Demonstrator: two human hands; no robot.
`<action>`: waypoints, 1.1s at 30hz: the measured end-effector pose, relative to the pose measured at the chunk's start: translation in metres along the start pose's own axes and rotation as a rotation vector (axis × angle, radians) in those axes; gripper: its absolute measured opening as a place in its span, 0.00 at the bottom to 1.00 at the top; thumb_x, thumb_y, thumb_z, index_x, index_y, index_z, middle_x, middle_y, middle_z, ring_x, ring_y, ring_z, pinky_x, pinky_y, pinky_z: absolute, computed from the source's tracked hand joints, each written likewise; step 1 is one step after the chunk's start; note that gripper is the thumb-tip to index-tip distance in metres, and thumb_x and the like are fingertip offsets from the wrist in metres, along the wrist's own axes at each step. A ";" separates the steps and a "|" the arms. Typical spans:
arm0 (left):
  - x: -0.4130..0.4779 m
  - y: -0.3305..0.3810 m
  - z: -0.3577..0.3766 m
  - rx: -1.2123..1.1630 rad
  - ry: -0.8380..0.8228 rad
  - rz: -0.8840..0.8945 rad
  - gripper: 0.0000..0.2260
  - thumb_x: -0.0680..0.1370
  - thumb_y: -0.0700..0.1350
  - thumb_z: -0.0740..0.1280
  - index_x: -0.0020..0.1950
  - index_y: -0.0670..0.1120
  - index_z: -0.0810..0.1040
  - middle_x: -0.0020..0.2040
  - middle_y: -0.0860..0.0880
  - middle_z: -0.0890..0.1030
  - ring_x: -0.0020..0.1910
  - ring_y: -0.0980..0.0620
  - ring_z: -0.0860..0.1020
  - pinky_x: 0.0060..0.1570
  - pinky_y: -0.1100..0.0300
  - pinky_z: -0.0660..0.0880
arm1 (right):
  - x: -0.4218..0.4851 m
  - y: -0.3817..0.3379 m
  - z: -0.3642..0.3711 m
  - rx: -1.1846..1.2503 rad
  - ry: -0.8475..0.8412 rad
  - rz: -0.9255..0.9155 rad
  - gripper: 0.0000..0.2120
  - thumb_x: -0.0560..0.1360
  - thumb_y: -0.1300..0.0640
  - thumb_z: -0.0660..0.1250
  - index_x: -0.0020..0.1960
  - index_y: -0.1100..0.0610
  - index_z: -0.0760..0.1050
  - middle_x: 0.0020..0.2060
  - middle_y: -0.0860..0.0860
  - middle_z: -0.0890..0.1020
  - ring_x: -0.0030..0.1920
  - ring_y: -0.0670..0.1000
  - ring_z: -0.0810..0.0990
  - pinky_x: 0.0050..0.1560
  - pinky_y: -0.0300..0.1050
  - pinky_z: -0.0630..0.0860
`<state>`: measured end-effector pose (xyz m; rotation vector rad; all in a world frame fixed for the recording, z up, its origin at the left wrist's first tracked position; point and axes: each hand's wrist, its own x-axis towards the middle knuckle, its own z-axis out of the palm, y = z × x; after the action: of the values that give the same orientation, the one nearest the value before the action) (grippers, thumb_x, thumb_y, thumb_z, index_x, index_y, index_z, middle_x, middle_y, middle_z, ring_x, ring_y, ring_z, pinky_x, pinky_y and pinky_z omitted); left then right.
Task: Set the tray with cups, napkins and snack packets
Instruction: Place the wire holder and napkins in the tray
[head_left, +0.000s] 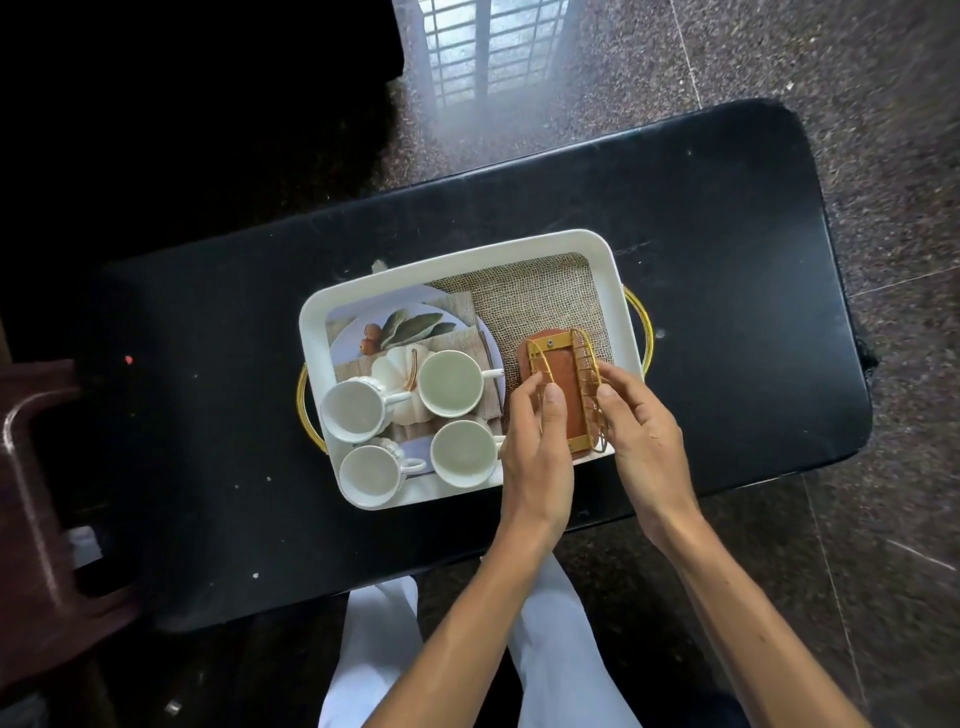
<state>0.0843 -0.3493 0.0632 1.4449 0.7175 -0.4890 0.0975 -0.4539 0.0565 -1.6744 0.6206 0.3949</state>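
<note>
In front of me a long black padded bench with rounded corners (701, 260) stands on the speckled brown stone floor (779, 62). Its dark top is scuffed and dotted with pale crumbs. One thing lies directly on it: a white rectangular tray with gold wire handles (313, 338), set near the bench's front edge.

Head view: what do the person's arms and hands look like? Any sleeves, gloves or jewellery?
The left hand and right hand are bare: no gloves, rings, watch or bracelet show. The left forearm and right forearm are uncovered down to the frame's bottom edge, so no sleeve is in view.
</note>
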 end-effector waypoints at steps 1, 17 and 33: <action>0.001 0.001 0.000 -0.001 0.004 -0.001 0.18 0.86 0.56 0.55 0.73 0.53 0.71 0.65 0.54 0.81 0.58 0.67 0.79 0.56 0.71 0.75 | 0.001 0.001 0.000 -0.007 0.000 -0.005 0.13 0.83 0.54 0.62 0.62 0.40 0.79 0.56 0.38 0.84 0.57 0.39 0.83 0.54 0.36 0.80; 0.008 0.006 -0.004 0.004 -0.001 0.003 0.17 0.86 0.55 0.55 0.74 0.55 0.72 0.57 0.69 0.79 0.56 0.77 0.74 0.57 0.77 0.69 | 0.009 0.003 0.006 -0.161 -0.018 -0.080 0.13 0.83 0.56 0.60 0.65 0.44 0.76 0.51 0.28 0.82 0.54 0.31 0.79 0.46 0.23 0.73; -0.058 0.043 -0.220 -0.391 0.432 0.153 0.28 0.77 0.64 0.58 0.71 0.50 0.76 0.63 0.46 0.85 0.63 0.51 0.84 0.65 0.52 0.78 | -0.054 -0.081 0.097 -0.112 -0.127 -0.313 0.24 0.76 0.35 0.63 0.69 0.44 0.73 0.64 0.41 0.80 0.65 0.42 0.78 0.64 0.47 0.76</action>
<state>0.0416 -0.1344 0.1390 1.2286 0.9745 0.0902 0.1104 -0.3399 0.1329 -1.8028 0.2400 0.3108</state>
